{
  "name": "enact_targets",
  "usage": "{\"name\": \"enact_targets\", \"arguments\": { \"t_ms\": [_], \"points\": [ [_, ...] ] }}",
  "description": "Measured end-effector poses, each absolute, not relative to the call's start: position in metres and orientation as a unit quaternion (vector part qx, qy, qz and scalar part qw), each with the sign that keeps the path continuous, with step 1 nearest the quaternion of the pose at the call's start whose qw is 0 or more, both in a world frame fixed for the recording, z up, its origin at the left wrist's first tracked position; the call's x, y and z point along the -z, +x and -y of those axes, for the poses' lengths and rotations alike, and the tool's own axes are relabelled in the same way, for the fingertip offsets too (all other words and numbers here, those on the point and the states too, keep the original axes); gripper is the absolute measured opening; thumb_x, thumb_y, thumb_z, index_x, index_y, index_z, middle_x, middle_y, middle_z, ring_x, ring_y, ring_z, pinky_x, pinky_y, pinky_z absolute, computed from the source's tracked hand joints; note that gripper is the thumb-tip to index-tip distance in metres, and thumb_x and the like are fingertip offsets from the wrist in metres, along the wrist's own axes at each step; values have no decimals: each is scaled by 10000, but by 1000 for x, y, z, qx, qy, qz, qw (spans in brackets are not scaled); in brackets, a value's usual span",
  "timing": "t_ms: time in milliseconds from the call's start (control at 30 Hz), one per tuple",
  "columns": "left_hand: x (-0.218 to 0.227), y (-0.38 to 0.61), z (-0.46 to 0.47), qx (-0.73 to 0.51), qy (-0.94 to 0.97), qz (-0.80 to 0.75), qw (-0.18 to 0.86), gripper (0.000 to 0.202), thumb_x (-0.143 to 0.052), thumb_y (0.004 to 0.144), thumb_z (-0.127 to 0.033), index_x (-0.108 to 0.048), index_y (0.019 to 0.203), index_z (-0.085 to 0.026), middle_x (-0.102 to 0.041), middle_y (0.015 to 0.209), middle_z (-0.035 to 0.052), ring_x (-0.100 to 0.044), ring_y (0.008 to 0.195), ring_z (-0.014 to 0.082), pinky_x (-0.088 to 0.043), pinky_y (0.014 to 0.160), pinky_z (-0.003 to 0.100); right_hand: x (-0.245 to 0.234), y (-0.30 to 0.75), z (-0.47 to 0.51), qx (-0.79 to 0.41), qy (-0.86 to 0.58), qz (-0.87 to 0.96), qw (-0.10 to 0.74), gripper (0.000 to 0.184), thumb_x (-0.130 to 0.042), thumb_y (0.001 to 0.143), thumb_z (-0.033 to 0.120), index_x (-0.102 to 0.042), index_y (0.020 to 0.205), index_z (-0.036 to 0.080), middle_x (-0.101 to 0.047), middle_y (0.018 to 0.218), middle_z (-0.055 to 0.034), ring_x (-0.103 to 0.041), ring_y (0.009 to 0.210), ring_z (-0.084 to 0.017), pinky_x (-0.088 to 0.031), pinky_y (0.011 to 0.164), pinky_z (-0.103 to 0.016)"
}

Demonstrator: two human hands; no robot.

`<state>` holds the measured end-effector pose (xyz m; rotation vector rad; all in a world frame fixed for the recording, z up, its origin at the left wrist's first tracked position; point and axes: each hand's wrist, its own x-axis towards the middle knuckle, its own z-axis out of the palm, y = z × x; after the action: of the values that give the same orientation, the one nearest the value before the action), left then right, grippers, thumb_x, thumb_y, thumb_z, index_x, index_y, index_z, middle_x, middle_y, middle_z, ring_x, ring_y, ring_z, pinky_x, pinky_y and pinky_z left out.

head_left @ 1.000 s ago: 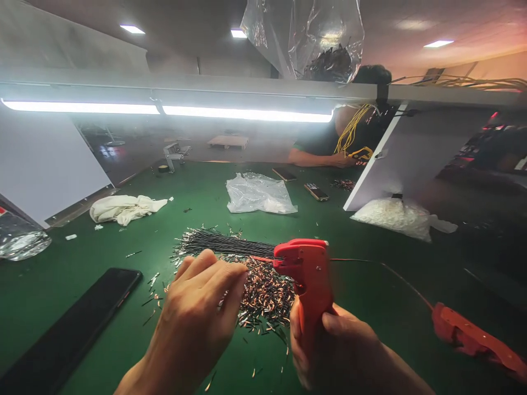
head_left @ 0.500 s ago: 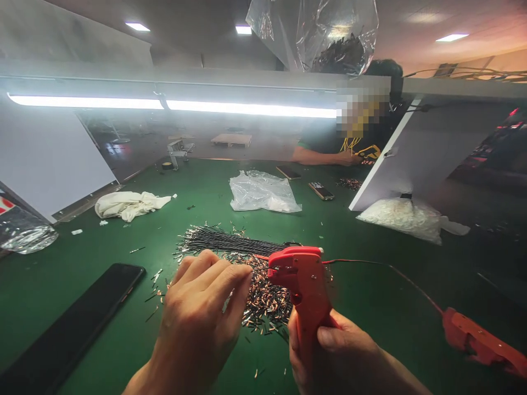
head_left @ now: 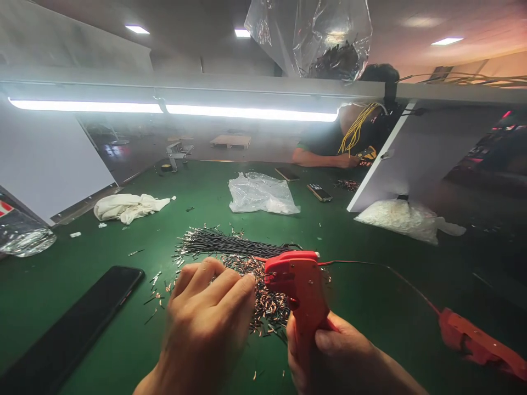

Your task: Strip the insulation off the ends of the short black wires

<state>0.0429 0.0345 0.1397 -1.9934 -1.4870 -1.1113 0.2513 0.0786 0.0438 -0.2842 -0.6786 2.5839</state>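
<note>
My right hand (head_left: 349, 351) is wrapped around the handle of a red wire stripper (head_left: 302, 291), its jaws pointing left. Just left of those jaws, my left hand (head_left: 208, 315) is closed in a pinch, holding a thin black wire whose short visible end leads toward the tool; the fingers cover most of it. Behind both hands lies a bundle of black wires (head_left: 230, 241) with bare, shiny ends at the left. Beneath and between the hands is a pile of black and copper-coloured wire scraps (head_left: 269, 310).
A black phone (head_left: 82, 323) lies at left. Farther back are a white cloth (head_left: 129, 207), a clear plastic bag (head_left: 263, 193) and two more phones. At right are a tied bag (head_left: 397, 216) and another red tool (head_left: 480, 337). A person (head_left: 325, 156) sits opposite, under the lamp bar.
My left hand has moved slightly right, closer to the stripper's jaws, so less wire shows between them. The stripper stays in my right hand. The whole view has shifted a little.
</note>
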Motion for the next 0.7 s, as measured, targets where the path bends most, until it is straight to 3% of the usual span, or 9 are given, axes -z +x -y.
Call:
{"name": "enact_targets", "arguments": {
  "t_ms": [400, 700],
  "points": [
    [-137, 39, -31, 380, -717, 535, 233, 144, -652, 821, -54, -648, 844, -197, -641, 620, -51, -491, 682, 154, -355, 719, 321, -44, 252, -79, -929, -133, 274, 211, 325, -732, 773, 375, -588, 967, 157, -615, 788, -41, -584, 672, -154, -433, 628, -271],
    [-137, 37, -32, 356, -746, 514, 230, 129, -646, 835, -69, -649, 861, -195, -653, 642, -46, -487, 744, 166, -366, 739, 312, -47, 249, -80, -906, -180, 308, 225, 498, -838, 636, 471, -557, 939, 193, -571, 721, -2, -511, 570, -122, -397, 567, -265]
  ]
}}
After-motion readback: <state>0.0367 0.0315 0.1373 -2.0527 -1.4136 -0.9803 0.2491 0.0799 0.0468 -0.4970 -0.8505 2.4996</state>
